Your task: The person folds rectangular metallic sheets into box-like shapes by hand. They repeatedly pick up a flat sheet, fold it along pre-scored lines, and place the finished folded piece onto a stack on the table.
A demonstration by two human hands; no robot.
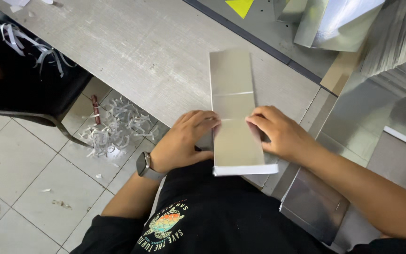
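From the head view, my left hand [183, 141] and right hand [278, 134] press on a stack of silver card [233, 113] between them — fingers bent over its side edges, palms outside, neither closed round it. The stack's long axis runs straight away from me across the table [132, 51]; its near end overhangs the table edge above my lap. Beyond my fingertips the table lies bare. Right of my right hand lie more silver sheets [377, 122] — left of my left, the table edge drops to floor tiles and paper scraps [116, 127].
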